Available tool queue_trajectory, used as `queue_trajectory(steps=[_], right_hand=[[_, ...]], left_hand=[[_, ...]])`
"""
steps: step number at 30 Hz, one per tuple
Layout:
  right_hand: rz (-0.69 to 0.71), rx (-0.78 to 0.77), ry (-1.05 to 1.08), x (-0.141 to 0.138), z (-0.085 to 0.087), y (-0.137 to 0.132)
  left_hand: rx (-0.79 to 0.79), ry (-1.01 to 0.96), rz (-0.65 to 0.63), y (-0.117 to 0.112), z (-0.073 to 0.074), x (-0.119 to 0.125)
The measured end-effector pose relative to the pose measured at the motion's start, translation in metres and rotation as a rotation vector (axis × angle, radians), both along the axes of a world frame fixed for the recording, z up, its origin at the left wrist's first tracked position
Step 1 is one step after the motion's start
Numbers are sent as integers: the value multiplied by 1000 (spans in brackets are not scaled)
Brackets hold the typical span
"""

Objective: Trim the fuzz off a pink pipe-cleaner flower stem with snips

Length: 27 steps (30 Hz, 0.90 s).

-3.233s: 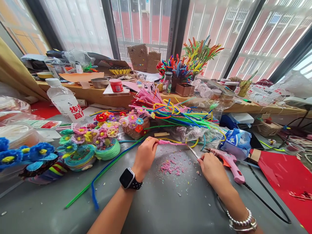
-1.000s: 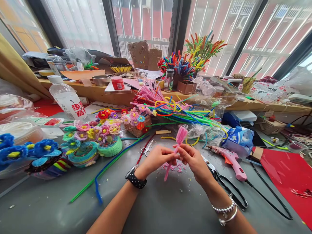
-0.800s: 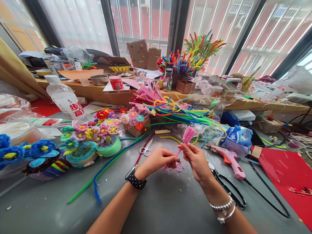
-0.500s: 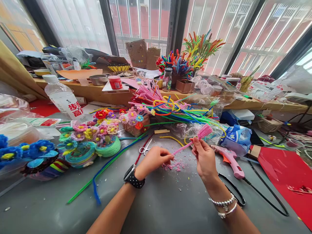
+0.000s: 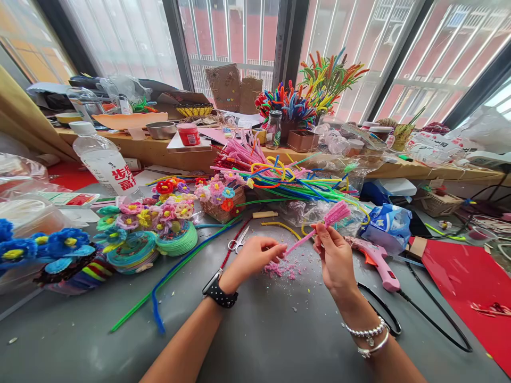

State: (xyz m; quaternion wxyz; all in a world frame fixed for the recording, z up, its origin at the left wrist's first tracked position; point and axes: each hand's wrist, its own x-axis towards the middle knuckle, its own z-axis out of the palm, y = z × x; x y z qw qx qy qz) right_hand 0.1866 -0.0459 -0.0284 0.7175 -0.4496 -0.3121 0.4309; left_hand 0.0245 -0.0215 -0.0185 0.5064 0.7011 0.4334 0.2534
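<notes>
A pink pipe cleaner [image 5: 319, 230], trimmed thin at its lower part and fluffy at the upper right end, slants above the grey table [image 5: 263, 340]. My right hand [image 5: 334, 258] pinches it near the middle. My left hand [image 5: 255, 258], with a black watch at the wrist, pinches its lower left end. Pink fluff trimmings [image 5: 281, 268] lie on the table just under both hands. Small scissors [image 5: 238, 242] lie left of my left hand.
A pink glue gun [image 5: 375, 260] with a black cord lies to the right, next to a blue packet [image 5: 389, 226]. A pile of coloured pipe cleaners [image 5: 287, 181] is behind. Pipe-cleaner flower baskets [image 5: 159, 226], a water bottle [image 5: 106, 162] and a long green-blue stem [image 5: 167, 279] are left.
Earlier my right hand held scissors at the pipe cleaner lying flat. Since then both hands lifted it, and its fluffy end swung from upright toward the right.
</notes>
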Motion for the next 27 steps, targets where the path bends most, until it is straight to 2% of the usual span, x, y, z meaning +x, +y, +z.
queue_trajectory(steps=[3, 11, 15, 19, 22, 27], right_hand=[[23, 18, -11, -2, 0, -1], [41, 29, -42, -5, 0, -1], [84, 48, -114, -6, 1, -2], [213, 27, -301, -8, -3, -1], [251, -10, -411, -10, -8, 0], [218, -15, -444, -10, -12, 2]], left_hand=[[-83, -18, -33, -2, -1, 2], [-264, -106, 0, -5, 1, 3], [-275, -178, 0, -5, -1, 3], [-281, -252, 60, -4, -3, 3], [-279, -285, 72, -4, -2, 3], [-205, -114, -16, -5, 0, 2]])
